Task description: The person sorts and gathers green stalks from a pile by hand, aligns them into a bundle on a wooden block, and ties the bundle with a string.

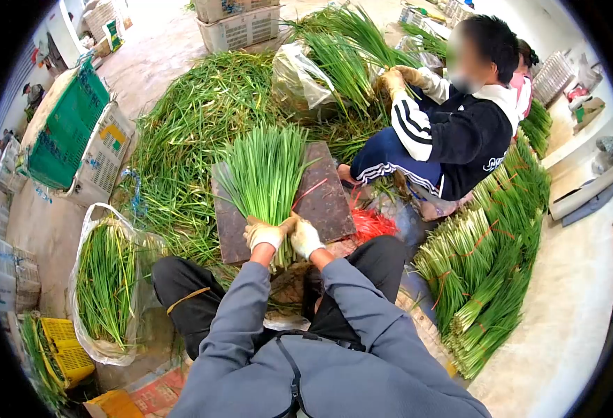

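The gloved left hand (266, 233) and right hand (306, 238) clasp a chive bundle (265, 174) at the near edge of the dark board (329, 203).

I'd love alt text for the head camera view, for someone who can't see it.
A gloved left hand and gloved right hand hold a bundle of green stalks over a dark board. Loose greens lie beyond; a co-worker sits at right near tied bundles.

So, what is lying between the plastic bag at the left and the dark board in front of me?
In the head view, loose green leaves lie between the plastic bag and the dark board, near your left knee.
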`<act>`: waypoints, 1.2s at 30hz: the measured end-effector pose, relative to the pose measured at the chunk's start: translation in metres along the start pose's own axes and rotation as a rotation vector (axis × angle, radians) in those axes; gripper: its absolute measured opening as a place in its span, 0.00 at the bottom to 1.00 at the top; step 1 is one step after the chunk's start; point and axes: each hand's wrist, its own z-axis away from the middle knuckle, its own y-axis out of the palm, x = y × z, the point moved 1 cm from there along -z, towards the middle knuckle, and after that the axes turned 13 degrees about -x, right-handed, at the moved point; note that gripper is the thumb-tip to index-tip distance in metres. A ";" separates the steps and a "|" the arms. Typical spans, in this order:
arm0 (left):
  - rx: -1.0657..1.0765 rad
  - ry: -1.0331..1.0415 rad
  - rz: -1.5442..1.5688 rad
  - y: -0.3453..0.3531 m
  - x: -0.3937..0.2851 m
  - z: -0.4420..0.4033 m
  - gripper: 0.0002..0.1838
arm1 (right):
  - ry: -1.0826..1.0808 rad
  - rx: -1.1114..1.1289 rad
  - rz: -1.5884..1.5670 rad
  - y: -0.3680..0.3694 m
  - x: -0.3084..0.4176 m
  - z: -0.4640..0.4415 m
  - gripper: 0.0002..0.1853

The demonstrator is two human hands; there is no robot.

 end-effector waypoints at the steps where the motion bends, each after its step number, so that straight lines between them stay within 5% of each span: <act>1: -0.007 0.002 -0.009 0.002 -0.004 0.000 0.80 | -0.017 -0.003 -0.010 0.000 0.003 0.003 0.30; 8: -0.041 -0.058 -0.046 0.012 -0.014 0.003 0.81 | 0.170 0.157 -0.216 -0.018 0.002 0.009 0.38; 10: -0.098 -0.051 -0.109 0.016 -0.018 0.005 0.80 | 0.259 0.094 -0.597 -0.019 -0.006 0.002 0.40; 12: -0.080 -0.071 -0.130 0.018 -0.021 0.007 0.78 | 0.340 0.205 -0.558 -0.027 -0.015 -0.011 0.42; 14: -0.129 -0.063 -0.167 0.021 -0.023 0.006 0.76 | 0.157 0.413 -0.515 -0.015 -0.037 -0.027 0.40; 18: -0.156 -0.057 -0.200 0.022 -0.028 0.009 0.73 | 0.071 0.502 0.103 -0.056 -0.019 -0.082 0.31; 22: -0.162 -0.052 -0.188 0.028 -0.024 0.004 0.71 | 0.036 0.003 0.205 -0.058 -0.050 -0.118 0.21; 30: -0.161 -0.027 -0.165 0.018 -0.018 0.004 0.73 | -0.140 0.462 0.634 -0.092 -0.033 -0.112 0.14; 36: -0.114 0.176 -0.176 0.011 -0.006 0.007 0.71 | -0.028 0.356 0.548 -0.124 0.016 -0.016 0.11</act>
